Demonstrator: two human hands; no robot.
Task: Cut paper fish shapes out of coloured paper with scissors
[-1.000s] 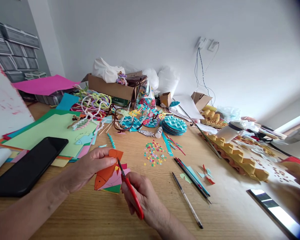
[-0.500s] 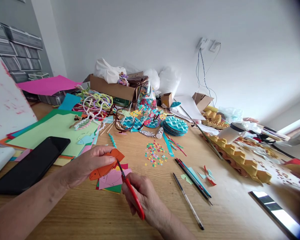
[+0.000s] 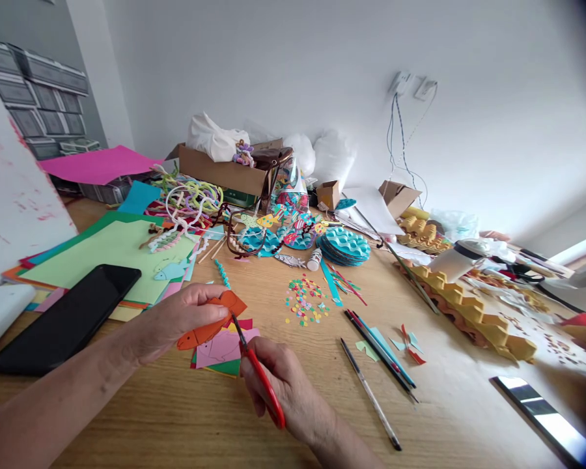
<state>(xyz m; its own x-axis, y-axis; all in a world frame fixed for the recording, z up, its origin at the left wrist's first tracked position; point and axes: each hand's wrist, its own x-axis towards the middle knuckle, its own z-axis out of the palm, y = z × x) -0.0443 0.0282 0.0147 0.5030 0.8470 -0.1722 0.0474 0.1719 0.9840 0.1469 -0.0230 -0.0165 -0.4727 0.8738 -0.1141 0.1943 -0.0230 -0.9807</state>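
Note:
Between the fingers and thumb of my left hand (image 3: 188, 319) is an orange paper fish (image 3: 202, 335) with drawn black lines. My right hand (image 3: 278, 378) is closed around the red handles of a pair of scissors (image 3: 260, 378). The scissor blades point up and left and meet the edge of the orange paper near its tail end. Below the fish lies a small stack of coloured paper, with a pink sheet (image 3: 219, 348) on top that bears a drawn fish outline. My left fingers hide part of the orange fish.
A black phone (image 3: 68, 319) and coloured paper sheets (image 3: 92, 251) lie at left. Ahead is scattered confetti (image 3: 305, 299). To the right are a pen (image 3: 371, 394), pencils (image 3: 381, 352), paper scraps (image 3: 413, 345) and a yellow egg carton (image 3: 463, 312). Blue wavy discs (image 3: 344, 246) are stacked farther back.
The whole view has shifted slightly, so things appear a little farther right. Both hands keep their hold, and the scissors stay at the orange paper's edge.

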